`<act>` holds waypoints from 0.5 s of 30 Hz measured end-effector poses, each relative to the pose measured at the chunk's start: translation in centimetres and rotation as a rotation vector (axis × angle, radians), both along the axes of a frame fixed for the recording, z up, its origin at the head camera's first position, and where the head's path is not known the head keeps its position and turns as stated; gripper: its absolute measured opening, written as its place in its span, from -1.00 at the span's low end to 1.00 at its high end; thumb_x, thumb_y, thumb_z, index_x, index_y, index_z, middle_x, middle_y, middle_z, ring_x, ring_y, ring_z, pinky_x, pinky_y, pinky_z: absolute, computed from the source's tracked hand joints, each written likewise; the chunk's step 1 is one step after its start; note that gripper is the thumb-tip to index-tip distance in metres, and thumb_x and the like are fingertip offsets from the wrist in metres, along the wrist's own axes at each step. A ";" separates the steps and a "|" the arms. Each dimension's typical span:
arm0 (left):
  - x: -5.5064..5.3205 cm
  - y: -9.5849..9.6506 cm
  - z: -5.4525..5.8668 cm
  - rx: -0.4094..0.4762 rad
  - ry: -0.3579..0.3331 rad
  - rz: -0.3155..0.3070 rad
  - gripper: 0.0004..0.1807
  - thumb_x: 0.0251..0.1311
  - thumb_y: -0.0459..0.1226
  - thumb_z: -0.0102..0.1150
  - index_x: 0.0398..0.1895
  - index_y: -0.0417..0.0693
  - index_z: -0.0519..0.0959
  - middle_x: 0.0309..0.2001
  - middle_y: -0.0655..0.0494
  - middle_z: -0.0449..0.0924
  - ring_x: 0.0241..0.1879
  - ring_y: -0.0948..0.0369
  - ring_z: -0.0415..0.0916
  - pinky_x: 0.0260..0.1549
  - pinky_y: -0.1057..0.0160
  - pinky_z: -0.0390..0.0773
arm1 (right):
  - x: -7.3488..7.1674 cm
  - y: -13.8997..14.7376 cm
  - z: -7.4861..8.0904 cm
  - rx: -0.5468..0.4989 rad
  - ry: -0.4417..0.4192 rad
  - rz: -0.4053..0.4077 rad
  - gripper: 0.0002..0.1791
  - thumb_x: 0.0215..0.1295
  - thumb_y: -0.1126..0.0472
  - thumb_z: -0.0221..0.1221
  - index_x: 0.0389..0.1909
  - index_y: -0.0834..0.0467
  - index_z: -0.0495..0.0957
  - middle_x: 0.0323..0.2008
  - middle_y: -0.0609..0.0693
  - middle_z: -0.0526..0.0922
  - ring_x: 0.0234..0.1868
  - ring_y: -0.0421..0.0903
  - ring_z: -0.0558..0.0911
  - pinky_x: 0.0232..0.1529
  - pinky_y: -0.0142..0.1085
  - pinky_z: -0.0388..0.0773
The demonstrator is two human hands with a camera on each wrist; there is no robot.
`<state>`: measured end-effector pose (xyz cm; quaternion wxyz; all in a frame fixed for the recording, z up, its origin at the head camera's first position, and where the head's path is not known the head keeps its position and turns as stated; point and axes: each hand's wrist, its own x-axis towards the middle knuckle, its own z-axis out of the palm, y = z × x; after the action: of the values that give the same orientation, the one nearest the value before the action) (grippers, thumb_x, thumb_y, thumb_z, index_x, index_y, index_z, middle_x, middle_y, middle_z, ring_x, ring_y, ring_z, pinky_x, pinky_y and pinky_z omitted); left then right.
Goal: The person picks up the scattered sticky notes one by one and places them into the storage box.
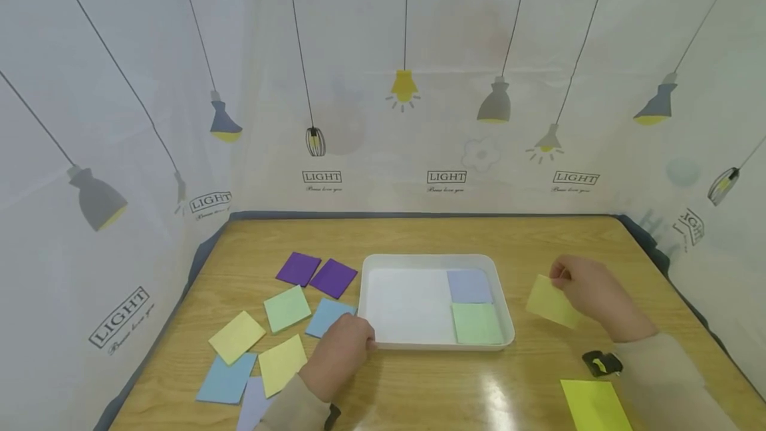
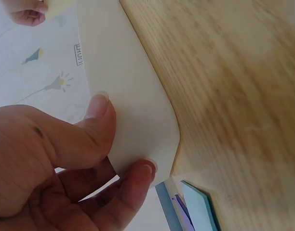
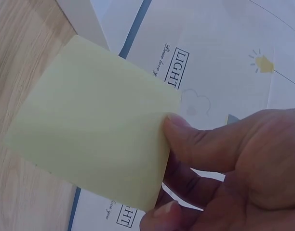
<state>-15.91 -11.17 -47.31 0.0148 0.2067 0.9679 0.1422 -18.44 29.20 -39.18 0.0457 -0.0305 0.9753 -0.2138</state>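
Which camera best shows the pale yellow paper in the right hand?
The right wrist view: there the pale yellow paper appears large and nearly whole, pinched by the right hand. The head view shows it smaller; the left wrist view, only a piece at the top.

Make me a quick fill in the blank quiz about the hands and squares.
The square in the right hand is pale ____.
The left hand grips the tray at its near ____ corner.
Inside it, the lavender square lies beyond a ____ one.
Dark purple squares left of the tray number ____.
Missing words: yellow; left; green; two.
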 end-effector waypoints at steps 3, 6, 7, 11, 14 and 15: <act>0.0 0.0 0.0 0.007 0.010 -0.001 -0.83 0.12 -0.36 0.37 -0.61 -0.06 0.73 -0.59 0.18 0.63 -0.52 0.27 0.45 -0.35 0.23 0.59 | -0.3 -0.5 0.0 -0.001 -0.008 0.002 -0.94 0.43 0.36 0.09 -0.18 0.28 0.51 -0.21 0.25 0.62 -0.28 0.06 0.52 -0.32 -0.15 0.49; -0.1 0.0 -0.1 0.012 0.021 -0.008 -0.83 0.12 -0.36 0.37 -0.61 -0.06 0.73 -0.58 0.18 0.65 -0.51 0.27 0.47 -0.34 0.22 0.60 | -0.5 -1.1 0.1 -0.005 -0.008 0.015 -0.93 0.44 0.37 0.09 -0.17 0.29 0.52 -0.19 0.26 0.63 -0.27 0.06 0.53 -0.30 -0.12 0.51; -0.1 0.0 -0.1 0.012 0.021 -0.008 -0.84 0.12 -0.36 0.37 -0.60 -0.06 0.74 -0.57 0.17 0.65 -0.51 0.27 0.48 -0.34 0.22 0.60 | -0.5 -1.4 0.1 -0.006 -0.004 0.020 -0.93 0.43 0.37 0.09 -0.17 0.29 0.52 -0.19 0.26 0.63 -0.27 0.06 0.53 -0.30 -0.12 0.52; -0.1 0.0 -0.2 0.010 0.021 -0.005 -0.84 0.13 -0.34 0.38 -0.59 -0.06 0.74 -0.56 0.17 0.66 -0.51 0.27 0.48 -0.33 0.22 0.61 | -0.6 -2.5 0.3 -0.017 0.007 0.038 -0.94 0.43 0.38 0.09 -0.18 0.28 0.52 -0.22 0.23 0.63 -0.28 0.05 0.52 -0.30 -0.13 0.52; 0.0 0.0 -0.3 0.009 0.016 0.000 -0.84 0.14 -0.33 0.38 -0.58 -0.06 0.75 -0.57 0.17 0.66 -0.51 0.27 0.47 -0.33 0.22 0.61 | -0.8 -3.5 0.4 -0.026 0.001 0.054 -0.94 0.43 0.38 0.09 -0.20 0.27 0.52 -0.26 0.18 0.62 -0.30 0.04 0.51 -0.32 -0.17 0.51; 0.0 0.0 -0.3 0.011 0.018 0.001 -0.84 0.14 -0.33 0.38 -0.59 -0.06 0.75 -0.57 0.17 0.66 -0.52 0.27 0.47 -0.33 0.21 0.61 | -0.9 -3.8 0.4 -0.026 -0.005 0.059 -0.95 0.43 0.38 0.09 -0.20 0.27 0.52 -0.27 0.17 0.61 -0.30 0.03 0.51 -0.33 -0.18 0.50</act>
<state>-15.94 -11.14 -47.58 0.0047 0.2078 0.9673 0.1457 -19.29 25.41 -38.79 0.0540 -0.0591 0.9711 -0.2250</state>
